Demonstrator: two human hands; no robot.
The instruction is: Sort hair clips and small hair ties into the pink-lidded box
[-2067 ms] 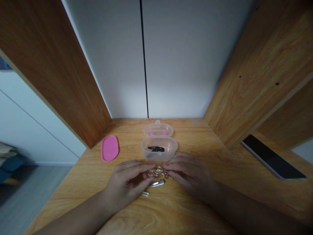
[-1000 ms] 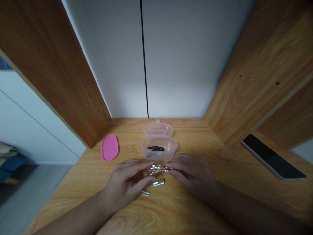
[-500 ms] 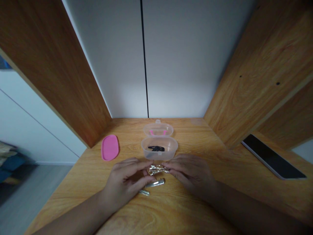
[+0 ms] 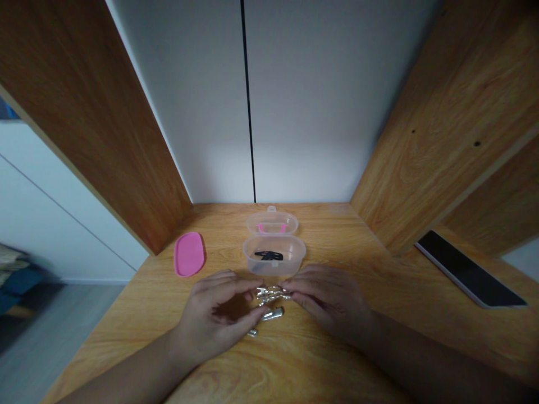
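- The silver metal hair clips [image 4: 272, 294] lay bunched just in front of the clear plastic box [image 4: 273, 262]
- The left hand [image 4: 214, 317] curved beside the bunch, its fingers slightly spread
- The right hand [image 4: 330, 300] met the bunch from the other side, its fingers [image 4: 301, 290] close together; whether either hand pinched it, I could not tell
- A longer silver clip [image 4: 272, 315] lay nearby, further from the box
- Black hair clips [image 4: 268, 256] lay inside the box
- A pink oval plastic lid [image 4: 189, 254] lay left of the box

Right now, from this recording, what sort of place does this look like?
Probably a desk nook at home: a wooden desk set between wooden side panels, with a tablet at the right and a small plastic box in front.
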